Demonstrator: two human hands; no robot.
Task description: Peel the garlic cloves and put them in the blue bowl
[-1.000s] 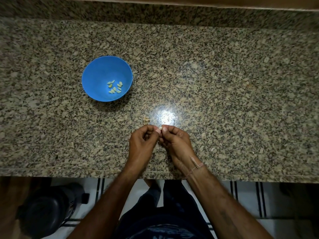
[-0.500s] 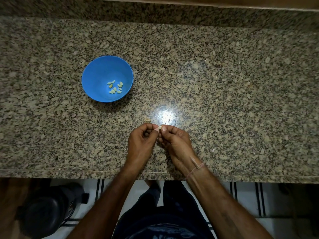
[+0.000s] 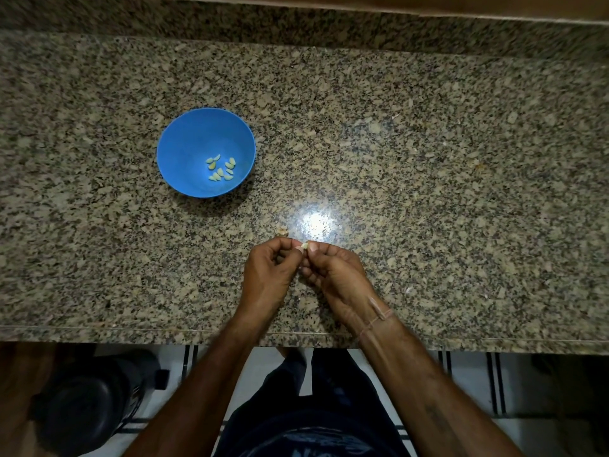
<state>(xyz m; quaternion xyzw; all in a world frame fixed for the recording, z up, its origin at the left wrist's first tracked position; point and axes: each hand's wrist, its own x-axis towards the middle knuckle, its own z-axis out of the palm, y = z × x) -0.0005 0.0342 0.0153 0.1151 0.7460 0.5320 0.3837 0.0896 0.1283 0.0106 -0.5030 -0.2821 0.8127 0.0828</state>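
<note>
Speckled polished granite counter (image 3: 428, 192) fills the frame; at lower centre, the left hand (image 3: 268, 275) and right hand (image 3: 336, 278) pinch one small pale garlic clove (image 3: 304, 246) between curled fingertips. Upper left, a round smooth blue plastic bowl (image 3: 184, 150) holds several peeled yellowish cloves (image 3: 221, 168).

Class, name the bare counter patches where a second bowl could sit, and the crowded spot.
Free: the counter right of the right hand; behind the blue bowl; the front-left corner. Crowded: front middle, where it and the left hand pinch a garlic clove near a peel scrap.
</note>
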